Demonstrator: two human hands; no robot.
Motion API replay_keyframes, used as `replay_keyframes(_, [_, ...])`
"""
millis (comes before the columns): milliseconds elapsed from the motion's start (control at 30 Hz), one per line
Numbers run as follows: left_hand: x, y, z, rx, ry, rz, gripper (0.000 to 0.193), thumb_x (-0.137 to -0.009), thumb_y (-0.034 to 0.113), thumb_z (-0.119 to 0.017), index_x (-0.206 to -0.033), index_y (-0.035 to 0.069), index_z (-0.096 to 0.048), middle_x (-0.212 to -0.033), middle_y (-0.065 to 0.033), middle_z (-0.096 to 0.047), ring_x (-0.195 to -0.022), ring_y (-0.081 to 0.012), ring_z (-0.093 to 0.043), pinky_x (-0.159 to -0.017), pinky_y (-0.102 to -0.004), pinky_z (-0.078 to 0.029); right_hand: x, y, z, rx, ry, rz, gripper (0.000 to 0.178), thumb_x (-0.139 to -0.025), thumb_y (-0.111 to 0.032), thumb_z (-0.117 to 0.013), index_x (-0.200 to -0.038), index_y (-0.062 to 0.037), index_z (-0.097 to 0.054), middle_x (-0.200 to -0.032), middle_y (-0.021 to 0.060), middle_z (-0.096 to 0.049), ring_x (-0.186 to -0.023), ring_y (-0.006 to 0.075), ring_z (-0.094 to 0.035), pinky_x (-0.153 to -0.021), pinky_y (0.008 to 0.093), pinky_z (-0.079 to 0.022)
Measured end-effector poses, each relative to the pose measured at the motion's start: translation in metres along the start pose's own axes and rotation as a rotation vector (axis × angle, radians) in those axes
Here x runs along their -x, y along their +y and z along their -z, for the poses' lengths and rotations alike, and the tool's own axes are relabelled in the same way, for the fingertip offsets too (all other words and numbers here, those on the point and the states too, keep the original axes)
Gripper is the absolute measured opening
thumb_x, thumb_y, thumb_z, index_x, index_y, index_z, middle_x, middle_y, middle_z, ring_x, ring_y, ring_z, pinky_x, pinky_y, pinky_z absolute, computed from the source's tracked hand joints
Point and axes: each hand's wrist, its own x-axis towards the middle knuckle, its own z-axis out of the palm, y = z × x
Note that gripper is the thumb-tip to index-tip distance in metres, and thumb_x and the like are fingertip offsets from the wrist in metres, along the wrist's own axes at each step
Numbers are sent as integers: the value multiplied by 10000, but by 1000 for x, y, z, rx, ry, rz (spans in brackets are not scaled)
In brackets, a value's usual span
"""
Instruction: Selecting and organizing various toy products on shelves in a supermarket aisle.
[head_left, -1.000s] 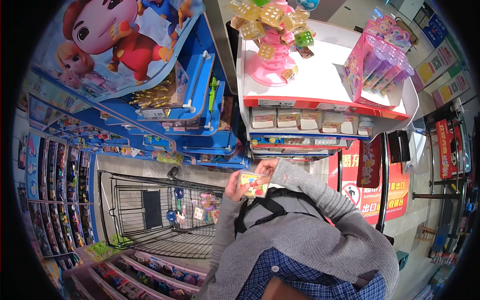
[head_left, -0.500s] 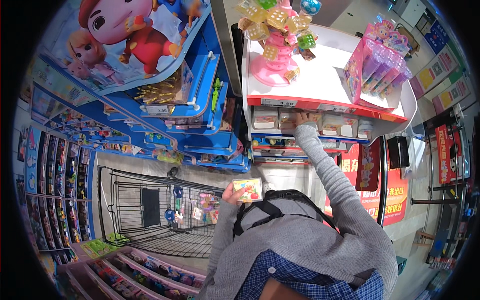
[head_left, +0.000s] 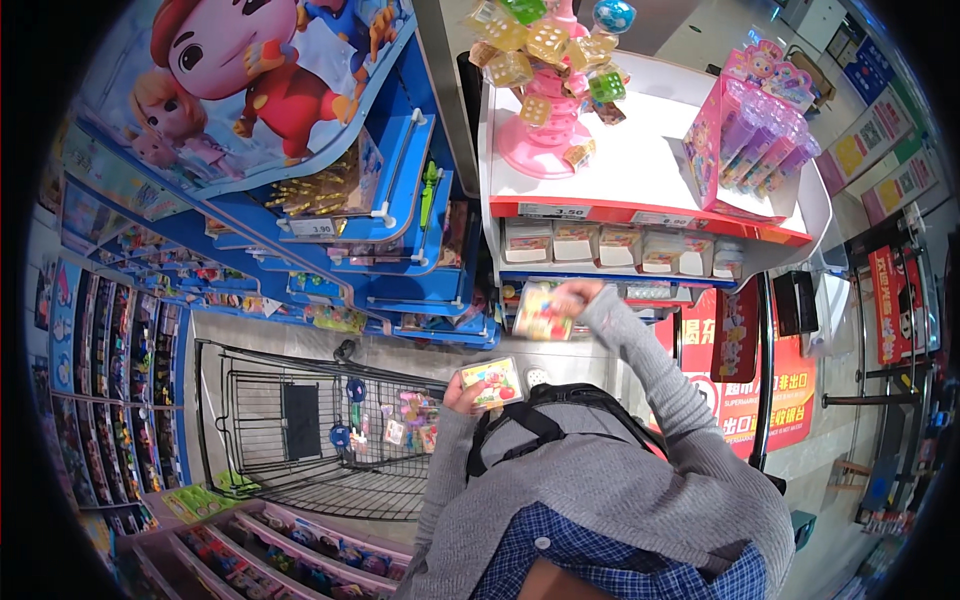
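My left hand [head_left: 461, 394] grips a small flat rectangular packet [head_left: 493, 382], pale yellow with a cartoon picture and red fruit, held low in front of me. Up and to the right, my right hand [head_left: 579, 294] pinches a similar flat packet [head_left: 542, 313], blurred by motion, in front of the display shelf. Behind it, several small clear boxes [head_left: 618, 245] with similar packets stand in a row under the red shelf edge [head_left: 655, 217].
A wire shopping cart [head_left: 250, 420] with some colourful packages stands at my left. Blue shelves [head_left: 405, 265] rise beyond it. On the white display top are a pink candy stand [head_left: 545, 140] and a pink box of purple tubes [head_left: 740, 150]. A pink bin [head_left: 190, 545] is near left.
My right hand has come out of the row of boxes and down toward me, now with a packet in it. My left hand keeps its packet, slightly tilted.
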Motion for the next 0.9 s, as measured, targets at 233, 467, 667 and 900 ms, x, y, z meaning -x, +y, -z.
replay_keyframes(233, [-9, -2, -3, 204, -122, 114, 328, -775, 140, -456, -1061, 8, -365, -959, -132, -514, -810, -213, -556, -619, -333, -497, 15, 13, -66, -115, -244, -145, 288, -714, -250, -606, -883, -25, -544, -684, 15, -543, -650, 102, -503, -603, 228, -416])
replay_keyframes(467, [6, 8, -12, -16, 0, -34, 430, -729, 135, -493, -1085, -40, -327, -962, -178, -508, -790, -252, -563, -587, -318, -503, -11, 2, -70, 216, -28, -7, 300, -702, -322, -588, -784, -36, -549, -719, 116, -516, -653, 184, -514, -598, 284, -421])
replay_keyframes(667, [17, 13, -6, 124, 11, -52, 360, -727, 76, -500, -1040, -30, -360, -938, -163, -517, -775, -248, -565, -562, -314, -507, -83, 23, -24, 1042, 554, 293, 375, -640, -148, -572, -980, -31, -463, -933, 169, -479, -871, 331, -444, -754, 373, -387])
replay_keyframes(900, [31, 11, 2, 69, 114, -45, 367, -731, 82, -499, -1046, -31, -347, -937, -167, -517, -770, -243, -568, -547, -320, -509, -109, 44, -18, 1281, 552, 261, 408, -606, -119, -552, -1000, -64, -463, -987, 128, -460, -898, 296, -426, -775, 354, -365])
